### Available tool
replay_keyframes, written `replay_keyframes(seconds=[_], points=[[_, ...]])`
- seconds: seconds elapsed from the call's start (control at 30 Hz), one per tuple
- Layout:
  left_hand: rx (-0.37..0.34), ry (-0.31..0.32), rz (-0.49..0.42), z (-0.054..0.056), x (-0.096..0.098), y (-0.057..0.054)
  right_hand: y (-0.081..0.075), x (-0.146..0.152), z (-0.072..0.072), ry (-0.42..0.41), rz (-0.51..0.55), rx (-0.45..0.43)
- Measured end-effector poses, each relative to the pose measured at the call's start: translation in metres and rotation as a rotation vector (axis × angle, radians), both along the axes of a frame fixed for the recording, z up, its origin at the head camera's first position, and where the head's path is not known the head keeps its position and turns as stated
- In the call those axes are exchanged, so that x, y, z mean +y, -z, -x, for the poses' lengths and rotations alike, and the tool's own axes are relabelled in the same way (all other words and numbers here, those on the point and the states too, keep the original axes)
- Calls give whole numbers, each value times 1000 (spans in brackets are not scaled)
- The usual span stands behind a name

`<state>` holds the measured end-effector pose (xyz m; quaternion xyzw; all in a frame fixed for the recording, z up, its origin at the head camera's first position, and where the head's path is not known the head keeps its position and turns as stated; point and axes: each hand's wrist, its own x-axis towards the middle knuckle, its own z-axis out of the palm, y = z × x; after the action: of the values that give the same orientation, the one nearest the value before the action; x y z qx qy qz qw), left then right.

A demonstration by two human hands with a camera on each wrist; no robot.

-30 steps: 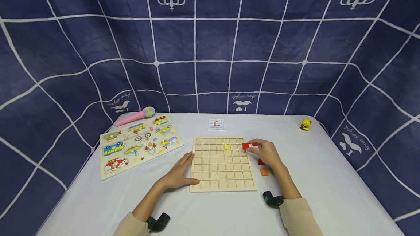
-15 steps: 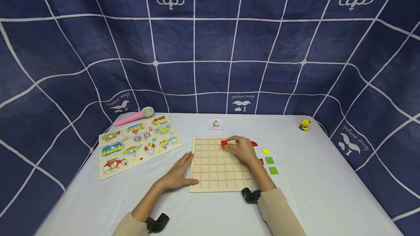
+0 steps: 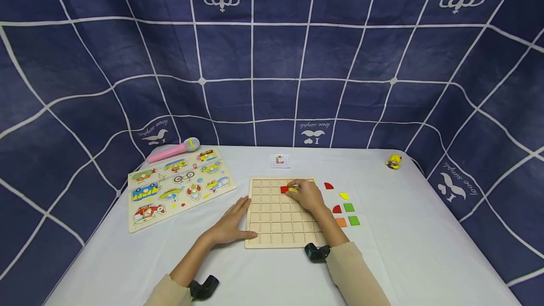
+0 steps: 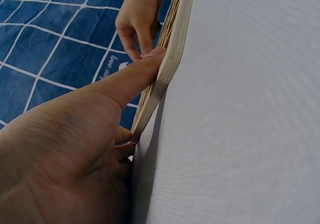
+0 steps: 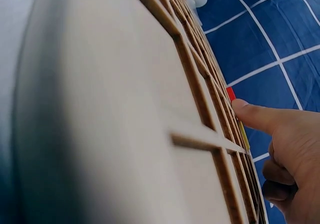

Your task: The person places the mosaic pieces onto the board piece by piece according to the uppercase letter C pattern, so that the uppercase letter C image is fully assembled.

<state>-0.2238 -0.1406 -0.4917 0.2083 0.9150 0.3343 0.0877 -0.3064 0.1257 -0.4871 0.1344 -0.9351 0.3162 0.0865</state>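
Note:
A wooden grid board (image 3: 280, 230) lies flat on the white table. At its left edge rests my left hand (image 3: 231, 223), fingers along the side and thumb (image 4: 142, 74) over the near corner. My right hand (image 3: 309, 196) pinches a red square tile (image 3: 284, 190) at the upper part of the grid. In the right wrist view the thumb tip touches that red tile (image 5: 230, 93) at the board's surface. Just right of it a yellow tile (image 3: 293, 189) sits in the grid, partly covered by my right fingers.
Right of the board lie red quarter-round pieces (image 3: 337, 209), a yellow piece (image 3: 344, 196), green squares (image 3: 354, 221) and an orange square (image 3: 341, 222). A pattern card (image 3: 280, 161) lies behind. A vehicle puzzle (image 3: 182, 190), pink microphone (image 3: 172, 152) and yellow figurine (image 3: 394, 161) stand farther out.
My right hand has carried the red tile left from the board's right edge onto the grid, beside the yellow tile. A red quarter-round piece now lies right of the board. My left hand stays put.

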Motion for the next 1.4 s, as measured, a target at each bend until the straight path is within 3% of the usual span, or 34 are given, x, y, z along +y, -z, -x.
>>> replay_keyframes(seconds=[0.33, 0.57, 0.73, 1.0, 1.17, 1.4], points=[[6, 8, -7, -1, 0, 0, -1, 2, -3, -25, 50, 19], [-4, 0, 19, 1, -1, 2, -16, 16, -9, 9, 127, 38], [10, -6, 20, 1, -2, 1, -28, 39, -13, 40, 122, 22], [1, 1, -6, -1, -1, 2, -34, 93, -21, 101, 126, 70], [5, -3, -3, -2, -1, 2, -27, 128, -25, 168, 128, 7], [-9, -22, -6, -1, 1, 2, -9, 162, -27, 227, 105, -155]])
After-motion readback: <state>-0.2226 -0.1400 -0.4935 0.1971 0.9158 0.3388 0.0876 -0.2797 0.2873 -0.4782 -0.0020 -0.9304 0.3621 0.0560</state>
